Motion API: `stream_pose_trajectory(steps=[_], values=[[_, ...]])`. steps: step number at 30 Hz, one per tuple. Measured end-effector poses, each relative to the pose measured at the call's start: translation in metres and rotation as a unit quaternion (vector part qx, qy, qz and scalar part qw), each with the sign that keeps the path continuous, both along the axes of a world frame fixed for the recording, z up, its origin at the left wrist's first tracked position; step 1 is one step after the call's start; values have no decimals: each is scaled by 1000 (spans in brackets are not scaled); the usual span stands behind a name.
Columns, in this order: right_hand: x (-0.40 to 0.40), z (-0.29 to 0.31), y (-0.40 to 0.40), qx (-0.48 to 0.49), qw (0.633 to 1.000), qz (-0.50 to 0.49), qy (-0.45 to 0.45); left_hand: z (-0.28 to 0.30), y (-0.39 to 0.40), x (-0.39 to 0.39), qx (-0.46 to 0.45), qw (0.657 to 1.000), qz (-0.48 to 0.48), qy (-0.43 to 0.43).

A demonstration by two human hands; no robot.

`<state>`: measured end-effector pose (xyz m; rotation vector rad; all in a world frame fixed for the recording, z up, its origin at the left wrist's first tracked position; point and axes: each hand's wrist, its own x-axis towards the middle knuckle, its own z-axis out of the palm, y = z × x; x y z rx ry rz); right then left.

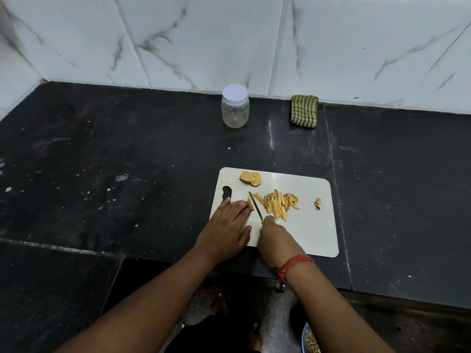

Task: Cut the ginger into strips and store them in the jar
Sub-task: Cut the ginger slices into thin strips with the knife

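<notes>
On the dark stone table [153, 154] lies a white cutting board [313, 233]. The left hand [226, 230] rests flat at the board's left edge, its fingers [239, 206] straight and pressing down a thin piece of ginger [250, 203] — only the yellow edge of it shows past the fingertips. The right hand [274, 236] is curled round the yellow handle of a small knife [255, 203], whose blade stands just beside that piece, on its right. Right of the blade is a loose heap of ginger strips [279, 205], and farther right, near the board's edge, one small scrap [318, 203]. Two uncut ginger slices [251, 178] overlap at the board's far left corner. The jar [235, 107] — clear plastic, white lid on — stands well behind the board near the tiled wall [204, 39], with a folded green striped cloth [304, 111] to its right.
</notes>
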<state>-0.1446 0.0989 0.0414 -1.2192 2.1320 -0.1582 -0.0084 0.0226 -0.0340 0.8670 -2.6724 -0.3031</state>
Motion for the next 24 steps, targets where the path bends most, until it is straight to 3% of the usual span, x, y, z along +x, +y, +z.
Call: stream_pose_trajectory(steps=[24], values=[[4,-13,15,41,998,24,38,-1,0,-2,-24,1000,8,-16]])
